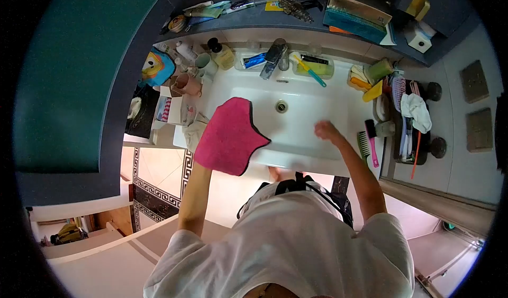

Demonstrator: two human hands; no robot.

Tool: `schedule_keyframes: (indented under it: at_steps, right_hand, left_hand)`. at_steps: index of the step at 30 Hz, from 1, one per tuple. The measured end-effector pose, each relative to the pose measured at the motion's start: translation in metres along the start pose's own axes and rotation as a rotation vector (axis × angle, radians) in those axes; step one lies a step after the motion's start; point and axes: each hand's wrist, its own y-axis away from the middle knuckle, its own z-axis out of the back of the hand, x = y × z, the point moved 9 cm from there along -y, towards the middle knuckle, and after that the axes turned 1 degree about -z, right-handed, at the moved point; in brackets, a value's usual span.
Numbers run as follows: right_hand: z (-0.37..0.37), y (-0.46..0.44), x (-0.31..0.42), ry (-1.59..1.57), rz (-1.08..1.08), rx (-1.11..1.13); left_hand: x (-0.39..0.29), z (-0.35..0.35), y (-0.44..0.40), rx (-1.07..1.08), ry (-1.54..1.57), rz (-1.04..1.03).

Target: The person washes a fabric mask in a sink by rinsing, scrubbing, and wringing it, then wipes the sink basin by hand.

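- Dark green and flat, the panel (74,75) stands at the left in a grey frame.
- White sink (312,105) in the middle, its basin open to view.
- Grey shelf (254,18) along the far side, with tubes at its left and a box (355,18) at its right.
- Pink cloth (227,134) with a dark edge, spread over the sink's near left part; its left side reaches past the rim.
- Black tray (398,152) on the right, packed with brushes and a crumpled white cloth (416,113).
- The left arm (193,195) runs up to the pink cloth's near edge. The left hand is hidden by it, seemingly bearing it from beneath; I cannot tell how far the fingers are open.
- The right hand (328,131) is above the basin's right part, apart from the pink cloth. Its fingers look loosely curled but are blurred, so how far open it is I cannot tell; nothing shows in it.
- Yellowish bottle (224,59) with a black cap, at the far left corner; a pink cup (188,84) is nearer, to its left.
- Pink brush (372,142) and green comb (363,145) side by side on the right rim.
- Round drain (281,106) in the basin, between pink cloth and right hand.
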Motion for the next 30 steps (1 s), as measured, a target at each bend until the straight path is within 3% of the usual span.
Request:
schedule_keyframes:
  at_steps: [2,6,9,12,14,15,16,18,21,24,28,30]
  right_hand:
    - [-0.013,-0.024,-0.103,0.154,0.057,0.124]
    - [-0.03,-0.009,-0.13,0.428,-0.064,-0.033]
    - [-0.042,-0.045,-0.163,0.683,0.076,-0.168]
    - [-0.066,-0.053,-0.099,0.864,-0.313,0.041]
    - [-0.085,-0.084,-0.072,0.45,-0.212,0.011]
    - [-0.094,-0.12,-0.067,0.553,-0.036,-0.029]
    - [-0.105,-0.155,-0.058,0.653,0.142,-0.069]
    - [-0.1,-0.183,-0.018,0.086,0.539,-0.227]
    - [-0.091,-0.14,0.051,0.567,0.345,-0.347]
    - [-0.096,-0.105,0.023,0.962,0.101,-0.654]
    - [-0.134,-0.101,0.021,0.903,0.254,-0.386]
    - [-0.163,-0.111,0.035,0.928,0.464,-0.279]
  left_hand:
    - [-0.006,0.003,0.005,-0.008,-0.163,-0.012]
    - [-0.003,0.001,0.015,-0.031,-0.394,0.026]
    - [0.02,-0.005,0.022,0.0,-0.442,0.114]
    - [0.064,-0.017,0.03,0.101,-0.346,0.279]
    - [0.106,-0.028,0.039,0.183,-0.102,0.446]
    - [0.112,-0.037,0.043,0.165,0.333,0.481]
    - [0.114,-0.036,0.045,0.145,0.313,0.47]
    - [0.082,-0.025,0.035,0.065,-0.147,0.287]
    - [0.042,-0.013,0.026,-0.057,-0.484,0.142]
    - [0.022,-0.004,0.02,-0.125,-0.603,0.097]
    - [0.011,0.007,0.013,-0.168,-0.69,0.086]
    - [0.009,0.01,0.011,-0.172,-0.725,0.107]
